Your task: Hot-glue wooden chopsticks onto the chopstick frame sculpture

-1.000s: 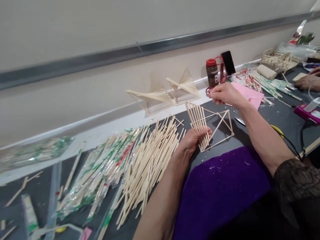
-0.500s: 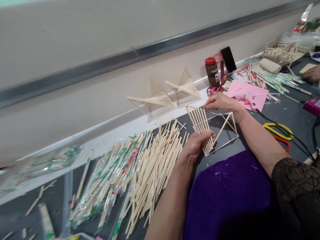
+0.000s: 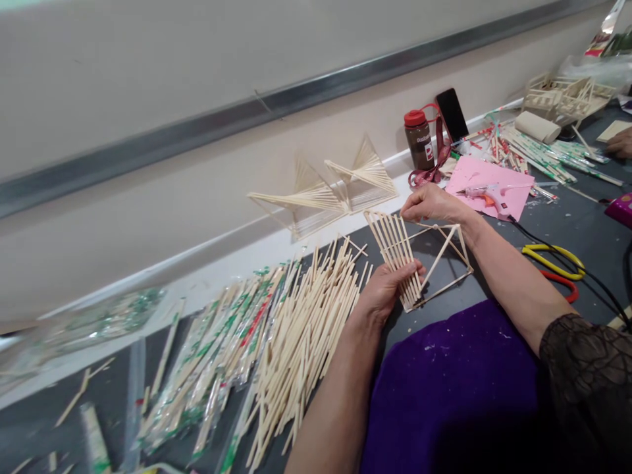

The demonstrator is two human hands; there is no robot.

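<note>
A frame of thin wooden sticks (image 3: 434,260) stands on the dark table in front of me, with a fan of sticks glued across its left side. My left hand (image 3: 388,289) grips that fanned side from below, thumb over the sticks. My right hand (image 3: 432,203) is pinched closed on the frame's top edge at the far end of the fan. A big loose pile of bare wooden sticks (image 3: 301,322) lies just left of my left hand. A purple cloth (image 3: 454,375) covers my lap at the table's near edge.
Two finished stick frames (image 3: 340,184) lean at the wall. Wrapped chopsticks (image 3: 212,349) lie left of the pile. A glue gun (image 3: 486,193) rests on pink paper (image 3: 513,181); yellow and red scissors (image 3: 555,263), a red-capped bottle (image 3: 419,138), a phone (image 3: 451,115). Another person's hand (image 3: 621,141) is far right.
My right hand came down from beside the pink paper to the frame's top edge and closed on it. The left hand kept its hold. The view shifted slightly.
</note>
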